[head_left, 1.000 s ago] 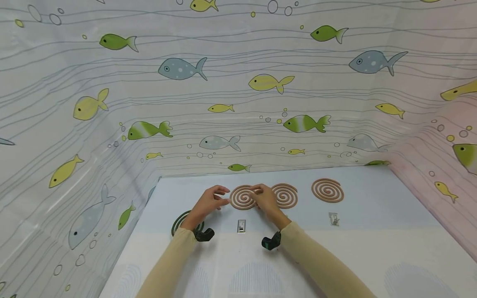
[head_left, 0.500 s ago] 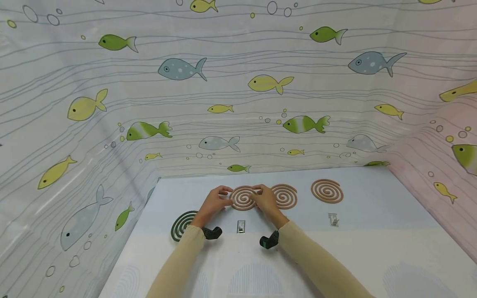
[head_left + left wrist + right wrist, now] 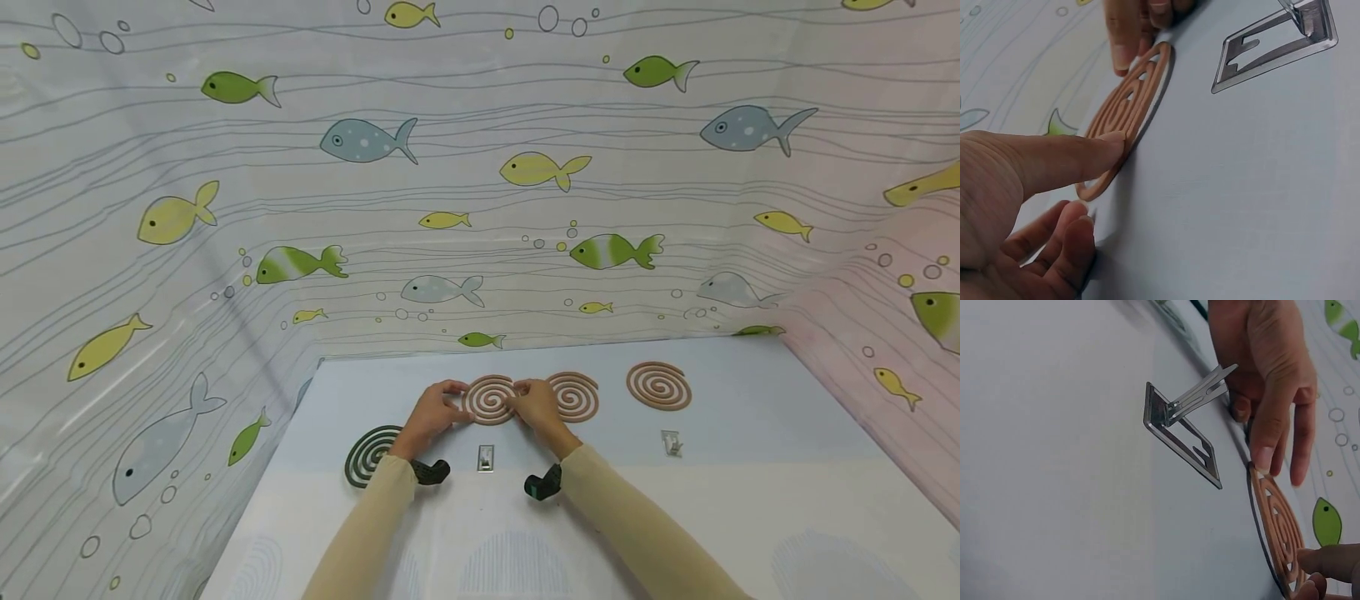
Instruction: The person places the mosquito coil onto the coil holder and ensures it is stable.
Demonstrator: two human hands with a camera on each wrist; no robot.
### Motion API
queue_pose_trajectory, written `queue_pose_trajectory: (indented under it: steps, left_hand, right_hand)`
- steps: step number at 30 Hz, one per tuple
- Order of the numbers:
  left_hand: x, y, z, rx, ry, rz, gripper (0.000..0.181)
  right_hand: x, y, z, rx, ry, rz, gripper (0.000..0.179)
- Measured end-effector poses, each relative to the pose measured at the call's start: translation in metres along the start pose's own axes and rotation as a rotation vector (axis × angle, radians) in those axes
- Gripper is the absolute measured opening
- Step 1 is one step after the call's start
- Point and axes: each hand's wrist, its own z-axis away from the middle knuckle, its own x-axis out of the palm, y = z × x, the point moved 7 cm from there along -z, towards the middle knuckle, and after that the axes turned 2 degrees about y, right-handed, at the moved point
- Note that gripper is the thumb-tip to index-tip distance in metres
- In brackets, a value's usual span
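Observation:
A brown mosquito coil (image 3: 489, 400) lies between both hands near the table's far side. My left hand (image 3: 432, 417) holds its left edge; in the left wrist view the thumb (image 3: 1100, 156) presses on the outer ring, with the other fingers curled beside the rim. My right hand (image 3: 538, 407) pinches the opposite edge with thumb and forefinger. In the right wrist view, the coil (image 3: 1279, 528) appears nearly edge-on. Whether it is lifted off the table, I cannot tell. A small metal coil stand (image 3: 486, 458), its prong bent up, lies in front of it.
Another brown coil (image 3: 576, 397) lies just right of my right hand, partly covered by it. Farther right is a third brown coil (image 3: 659, 386), with a second metal stand (image 3: 672, 443) below. A dark green coil (image 3: 365, 456) lies under my left wrist. Fish-printed sheeting (image 3: 450, 183) surrounds the table.
My left hand has moved right and reached the brown coil's left edge, uncovering more of the green coil. My right hand stays at the right edge, its fingers slightly lower.

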Motion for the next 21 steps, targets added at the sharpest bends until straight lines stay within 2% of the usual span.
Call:
queue_pose_trajectory:
  steps: [9, 16, 21]
  left_hand:
    - [0.0004, 0.0025, 0.0031, 0.021, 0.017, -0.026, 0.053]
    - [0.0001, 0.0037, 0.0051, 0.033, 0.030, -0.028, 0.054]
    - [-0.0002, 0.0023, 0.0042, 0.038, 0.035, -0.027, 0.055]
  right_hand:
    - [-0.0009, -0.0025, 0.0011, -0.013, 0.011, 0.056, 0.034]
    - [0.0001, -0.0048, 0.0028, -0.035, 0.010, 0.088, 0.041]
    - [0.0009, -0.0035, 0.0010, -0.024, 0.007, 0.095, 0.039]
